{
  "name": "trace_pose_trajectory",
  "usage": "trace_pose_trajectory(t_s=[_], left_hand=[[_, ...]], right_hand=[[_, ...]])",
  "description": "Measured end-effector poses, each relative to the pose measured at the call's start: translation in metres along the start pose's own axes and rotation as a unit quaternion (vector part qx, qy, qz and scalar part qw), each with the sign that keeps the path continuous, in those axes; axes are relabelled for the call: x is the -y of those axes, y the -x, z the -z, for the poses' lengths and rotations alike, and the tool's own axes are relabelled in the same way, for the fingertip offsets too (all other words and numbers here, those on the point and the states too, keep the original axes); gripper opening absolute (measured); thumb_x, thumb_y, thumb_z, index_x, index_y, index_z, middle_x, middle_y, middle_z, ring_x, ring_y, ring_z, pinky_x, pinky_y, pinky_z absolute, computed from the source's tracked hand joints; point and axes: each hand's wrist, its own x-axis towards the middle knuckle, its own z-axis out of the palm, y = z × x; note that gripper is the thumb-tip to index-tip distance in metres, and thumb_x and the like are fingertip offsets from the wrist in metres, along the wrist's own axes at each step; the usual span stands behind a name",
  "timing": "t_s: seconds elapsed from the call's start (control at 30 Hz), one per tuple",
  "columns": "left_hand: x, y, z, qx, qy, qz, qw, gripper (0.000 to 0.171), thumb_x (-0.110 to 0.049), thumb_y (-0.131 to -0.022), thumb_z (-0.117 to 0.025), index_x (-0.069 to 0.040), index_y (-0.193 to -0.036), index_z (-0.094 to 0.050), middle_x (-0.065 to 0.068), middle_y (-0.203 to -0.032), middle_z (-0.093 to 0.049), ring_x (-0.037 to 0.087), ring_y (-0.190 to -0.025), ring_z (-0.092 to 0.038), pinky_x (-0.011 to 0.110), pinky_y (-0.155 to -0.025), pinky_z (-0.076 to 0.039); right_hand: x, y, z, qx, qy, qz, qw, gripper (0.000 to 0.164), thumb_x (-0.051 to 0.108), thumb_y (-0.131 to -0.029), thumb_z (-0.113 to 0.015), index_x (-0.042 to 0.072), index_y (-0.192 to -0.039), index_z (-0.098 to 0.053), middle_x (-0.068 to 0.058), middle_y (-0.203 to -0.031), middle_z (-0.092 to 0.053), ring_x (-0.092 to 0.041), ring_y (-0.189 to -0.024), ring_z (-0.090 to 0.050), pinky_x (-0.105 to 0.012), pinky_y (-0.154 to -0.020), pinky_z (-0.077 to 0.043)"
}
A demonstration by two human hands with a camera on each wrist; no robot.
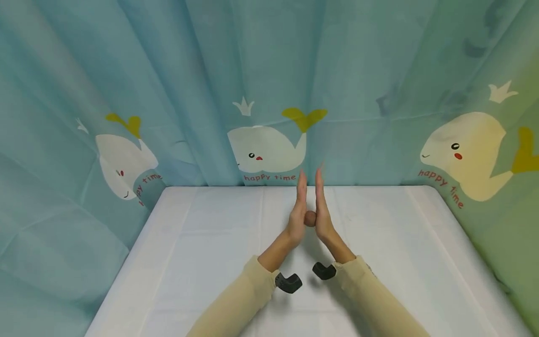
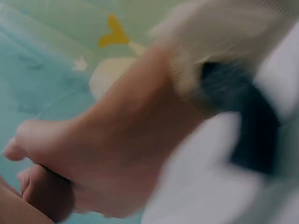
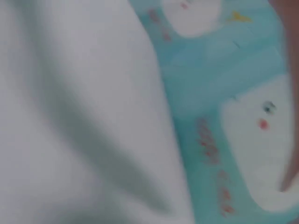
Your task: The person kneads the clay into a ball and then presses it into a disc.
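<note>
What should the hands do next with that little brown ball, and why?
Probably slide the right hand gently against the left hand, pressing lightly. The brown ball sits between the two, which face each other held out flat, so a small rub might roll it without dropping it.

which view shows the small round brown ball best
The head view: the small round brown ball shows clear and almost whole between bare left hand and bare right hand. The left wrist view shows it bigger but blurred, partly hidden; the right wrist view misses it.
</note>
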Motion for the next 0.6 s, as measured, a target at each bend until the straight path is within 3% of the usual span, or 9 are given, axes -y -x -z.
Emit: trace_pose_trajectory(t_s=[0.1, 0.13, 0.17, 0.33, 0.5, 0.53, 0.6], left_hand=[[0.003, -0.011, 0.005, -0.019, -0.014, -0.009, 0.9997, 0.066, -0.051, -0.110, -0.009, -0.019, -0.166, 0.009, -0.003, -0.172, 0.012, 0.016, -0.157, 0.010, 0.054, -0.124, 0.004], [0.006, -0.013, 0.007, -0.026, -0.021, -0.006, 0.9994, 0.065, -0.049, -0.111, -0.008, -0.019, -0.166, 0.009, -0.003, -0.172, 0.012, 0.016, -0.157, 0.010, 0.055, -0.123, 0.004], [0.011, -0.015, 0.008, -0.030, -0.026, 0.002, 0.9992, 0.064, -0.048, -0.111, -0.007, -0.018, -0.166, 0.009, -0.002, -0.172, 0.012, 0.017, -0.157, 0.011, 0.056, -0.123, 0.005], [0.026, -0.008, 0.001, -0.015, -0.003, 0.046, 0.9988, 0.064, -0.049, -0.110, -0.005, -0.020, -0.166, 0.011, 0.001, -0.172, 0.013, 0.022, -0.157, 0.009, 0.056, -0.123, 0.002], [0.007, -0.002, -0.011, -0.018, 0.046, 0.043, 0.9978, 0.071, -0.059, -0.108, -0.010, -0.023, -0.166, 0.010, 0.000, -0.172, 0.007, 0.022, -0.158, 0.003, 0.054, -0.124, 0.001], [0.001, -0.004, -0.011, -0.024, 0.055, 0.036, 0.9975, 0.072, -0.061, -0.108, -0.011, -0.024, -0.166, 0.009, 0.000, -0.172, 0.006, 0.021, -0.158, 0.003, 0.055, -0.124, 0.001], [-0.008, -0.010, -0.009, -0.041, 0.062, 0.021, 0.9970, 0.074, -0.064, -0.107, -0.014, -0.025, -0.166, 0.007, -0.001, -0.173, 0.003, 0.019, -0.158, 0.001, 0.054, -0.124, 0.001]], right_hand=[[0.002, 0.014, -0.009, 0.019, -0.007, -0.010, 1.000, 0.055, 0.026, -0.113, -0.006, 0.021, -0.167, 0.002, 0.003, -0.172, 0.007, -0.017, -0.154, -0.006, -0.044, -0.118, -0.020], [0.007, 0.016, -0.012, 0.021, -0.008, -0.010, 1.000, 0.055, 0.031, -0.112, -0.005, 0.022, -0.167, 0.001, 0.004, -0.172, 0.005, -0.017, -0.156, -0.003, -0.046, -0.122, -0.013], [0.012, 0.017, -0.014, 0.024, -0.009, -0.002, 1.000, 0.056, 0.034, -0.112, -0.006, 0.022, -0.167, -0.001, 0.004, -0.172, 0.004, -0.015, -0.156, 0.006, -0.050, -0.123, 0.002], [0.029, -0.003, -0.004, 0.014, 0.015, 0.042, 0.999, 0.058, 0.040, -0.112, -0.010, 0.024, -0.167, -0.001, 0.004, -0.173, 0.002, -0.016, -0.157, 0.007, -0.055, -0.123, 0.004], [0.010, -0.017, 0.013, 0.005, 0.018, 0.013, 1.000, 0.055, 0.025, -0.113, -0.008, 0.025, -0.167, 0.002, 0.002, -0.172, 0.009, -0.014, -0.155, 0.009, -0.050, -0.123, 0.003], [0.005, -0.014, 0.013, 0.008, 0.012, 0.001, 1.000, 0.054, 0.024, -0.113, -0.007, 0.023, -0.167, 0.002, 0.001, -0.172, 0.009, -0.018, -0.155, -0.002, -0.050, -0.121, -0.005], [0.000, -0.003, 0.008, 0.019, -0.012, -0.016, 1.000, 0.054, 0.025, -0.114, -0.007, 0.022, -0.167, 0.002, 0.000, -0.172, 0.009, -0.018, -0.151, -0.009, -0.048, -0.119, -0.010]])
